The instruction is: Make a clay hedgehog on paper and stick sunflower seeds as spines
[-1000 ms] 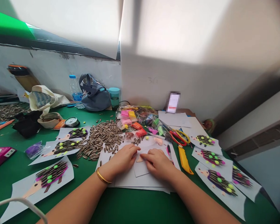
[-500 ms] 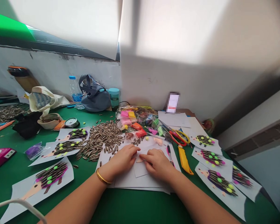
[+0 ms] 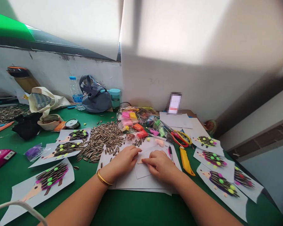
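Note:
My left hand, with a gold bangle at the wrist, lies on white paper sheets, palm down with the fingers stretched out. My right hand rests across from it. Its index finger is stretched out and touches a small flat piece of peach clay on a small white card; the other fingers are partly curled. Part of the card is hidden by the hands. A lump of peach clay and a black pen lie beyond my right hand.
Sunflower seeds are heaped left of the sheets. Bags of coloured clay, red-handled scissors and a yellow cutter lie around. Seed hedgehog pictures stand left and right. A phone leans at the back.
My right index fingertip has shifted very slightly over the peach clay. My left hand and the things around have not visibly moved.

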Available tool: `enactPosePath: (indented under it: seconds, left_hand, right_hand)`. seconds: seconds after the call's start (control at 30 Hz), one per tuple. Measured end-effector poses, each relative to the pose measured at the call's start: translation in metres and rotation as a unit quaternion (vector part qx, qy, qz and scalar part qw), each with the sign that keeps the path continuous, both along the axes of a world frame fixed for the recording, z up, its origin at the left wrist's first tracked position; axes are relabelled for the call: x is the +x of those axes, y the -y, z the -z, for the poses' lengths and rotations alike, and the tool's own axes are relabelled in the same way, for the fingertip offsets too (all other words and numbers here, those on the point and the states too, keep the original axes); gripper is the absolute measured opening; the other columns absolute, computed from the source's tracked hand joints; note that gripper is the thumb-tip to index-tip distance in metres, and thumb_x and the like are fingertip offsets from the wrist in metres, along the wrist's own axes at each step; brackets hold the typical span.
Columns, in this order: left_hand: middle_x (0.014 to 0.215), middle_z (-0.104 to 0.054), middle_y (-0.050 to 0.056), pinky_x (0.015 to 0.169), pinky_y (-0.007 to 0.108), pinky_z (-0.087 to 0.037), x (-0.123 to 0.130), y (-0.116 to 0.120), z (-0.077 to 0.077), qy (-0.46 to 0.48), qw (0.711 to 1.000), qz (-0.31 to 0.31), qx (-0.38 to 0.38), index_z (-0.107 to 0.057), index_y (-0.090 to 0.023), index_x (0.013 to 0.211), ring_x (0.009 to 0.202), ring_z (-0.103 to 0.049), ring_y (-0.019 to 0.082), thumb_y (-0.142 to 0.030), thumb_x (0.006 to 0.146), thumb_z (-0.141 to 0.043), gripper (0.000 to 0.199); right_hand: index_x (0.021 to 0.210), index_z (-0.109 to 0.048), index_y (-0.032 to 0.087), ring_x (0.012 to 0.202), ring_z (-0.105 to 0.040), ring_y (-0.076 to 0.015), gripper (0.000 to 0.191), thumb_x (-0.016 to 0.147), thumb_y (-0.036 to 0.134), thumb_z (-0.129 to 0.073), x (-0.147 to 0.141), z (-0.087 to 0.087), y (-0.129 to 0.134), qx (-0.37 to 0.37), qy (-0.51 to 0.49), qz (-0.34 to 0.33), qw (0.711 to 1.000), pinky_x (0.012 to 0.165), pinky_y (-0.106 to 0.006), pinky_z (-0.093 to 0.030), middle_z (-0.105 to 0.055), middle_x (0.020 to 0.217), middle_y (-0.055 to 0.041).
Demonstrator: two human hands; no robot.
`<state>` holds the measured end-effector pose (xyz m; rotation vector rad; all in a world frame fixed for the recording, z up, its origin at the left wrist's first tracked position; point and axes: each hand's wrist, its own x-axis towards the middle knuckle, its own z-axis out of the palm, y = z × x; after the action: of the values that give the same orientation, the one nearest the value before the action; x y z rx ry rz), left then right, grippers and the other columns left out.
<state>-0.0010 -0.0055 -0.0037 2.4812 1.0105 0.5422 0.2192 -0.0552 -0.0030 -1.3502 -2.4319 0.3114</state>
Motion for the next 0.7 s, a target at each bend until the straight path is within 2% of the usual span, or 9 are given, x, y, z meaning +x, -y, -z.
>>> enactPosePath:
  seconds: [0.17,0.33,0.7]
  left_hand:
    - [0.119,-0.064,0.010,0.101,0.040,-0.048,0.0004,0.0001,-0.0014,-0.009,1.000,-0.004,-0.008,-0.062,-0.018,0.122,0.112,-0.060,0.023,-0.011,0.088,-0.054,0.035]
    - [0.119,-0.065,0.010,0.101,0.040,-0.049,-0.0001,0.0004,-0.0004,-0.001,1.000,-0.002,0.000,-0.062,-0.019,0.122,0.111,-0.060,0.022,-0.011,0.087,-0.054,0.037]
    - [0.118,-0.065,0.010,0.101,0.039,-0.048,0.0007,0.0000,-0.0013,-0.010,1.000,-0.003,-0.010,-0.062,-0.017,0.122,0.112,-0.060,0.023,-0.010,0.087,-0.054,0.036]
  right_hand:
    - [0.118,-0.070,0.031,0.088,-0.056,-0.0187,0.039,0.087,0.012,-0.056,0.0007,-0.0018,0.0006,0.001,-0.006,-0.005,1.000,0.079,-0.033,-0.033,-0.064,0.087,-0.0028]
    - [0.117,-0.070,0.034,0.086,-0.055,-0.0183,0.036,0.089,0.017,-0.056,0.0004,-0.0022,0.0021,-0.005,0.008,-0.028,1.000,0.079,-0.033,-0.033,-0.063,0.087,-0.0024]
    - [0.120,-0.068,0.030,0.090,-0.054,-0.0191,0.037,0.088,0.016,-0.056,-0.0043,-0.0014,0.0012,-0.008,0.009,-0.004,1.000,0.083,-0.034,-0.033,-0.062,0.091,-0.0036]
